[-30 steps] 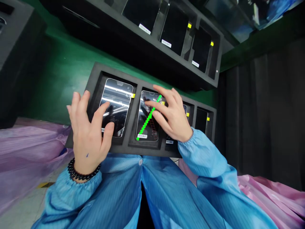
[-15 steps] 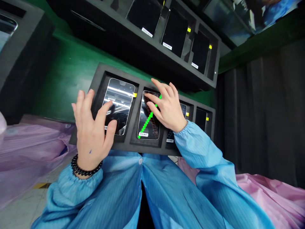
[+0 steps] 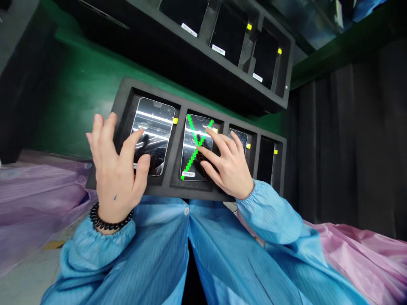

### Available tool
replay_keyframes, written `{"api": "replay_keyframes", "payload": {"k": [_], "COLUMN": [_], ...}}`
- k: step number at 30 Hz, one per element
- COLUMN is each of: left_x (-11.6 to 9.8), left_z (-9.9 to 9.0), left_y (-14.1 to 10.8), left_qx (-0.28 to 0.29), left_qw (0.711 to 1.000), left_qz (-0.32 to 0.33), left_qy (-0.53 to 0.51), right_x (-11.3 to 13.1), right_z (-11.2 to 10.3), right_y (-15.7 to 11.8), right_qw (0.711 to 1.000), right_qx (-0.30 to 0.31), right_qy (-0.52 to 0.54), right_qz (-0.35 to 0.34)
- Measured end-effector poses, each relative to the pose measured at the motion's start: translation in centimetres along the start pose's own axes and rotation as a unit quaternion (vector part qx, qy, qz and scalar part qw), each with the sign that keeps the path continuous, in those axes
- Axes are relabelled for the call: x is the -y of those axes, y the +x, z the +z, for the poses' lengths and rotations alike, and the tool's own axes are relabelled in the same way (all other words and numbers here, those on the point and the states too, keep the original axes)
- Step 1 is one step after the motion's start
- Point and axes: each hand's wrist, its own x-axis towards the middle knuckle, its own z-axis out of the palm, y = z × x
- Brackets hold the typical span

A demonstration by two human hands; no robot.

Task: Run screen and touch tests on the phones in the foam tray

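Left hand [image 3: 116, 169] open, fingers spread wide, holding nothing, thumb and index over the glossy black smartphone [image 3: 152, 135] in the first compartment, contact can't be told; right hand [image 3: 227, 163] also open in a wide spread, no grip, fingers over the right side of the glossy black smartphone with a bright green X on its screen [image 3: 190, 146], lying flat in the second compartment, thin red ladder-like line [image 3: 203, 166] by the lower part of the X; partly hidden dark smartphone [image 3: 240, 137] in the third compartment just beside the right hand, dark smartphone [image 3: 265, 161] in the fourth; all four sit in a long black foam tray [image 3: 127, 91] with small yellow tabs [image 3: 175, 120] at the compartment edges; second black foam tray [image 3: 206, 45] holding more dark smartphones above it, on a green bench surface [image 3: 76, 110]; black bead bracelet [image 3: 110, 219] on left wrist, blue striped smock sleeves [image 3: 270, 214], purple plastic sheeting [image 3: 38, 190] at left, pink plastic sheeting [image 3: 356, 245] at right, black curtain [image 3: 343, 144] behind
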Motion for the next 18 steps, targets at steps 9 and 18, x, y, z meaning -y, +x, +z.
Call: {"api": "replay_keyframes", "payload": {"k": [9, 18], "left_x": [-0.1, -0.1], "left_z": [-0.1, -0.1], "left_y": [0.0, 0.0], "left_qx": [0.0, 0.007], "left_qw": [1.0, 1.0], "left_qz": [-0.004, -0.004], "left_qy": [0.001, 0.009], "right_x": [1.2, 2.3], "right_z": [-0.3, -1.6], "right_y": [-3.9, -6.3], "right_qw": [1.0, 0.999], "right_qx": [0.005, 0.002], "right_qy": [0.017, 0.04], "right_qz": [0.005, -0.005]}}
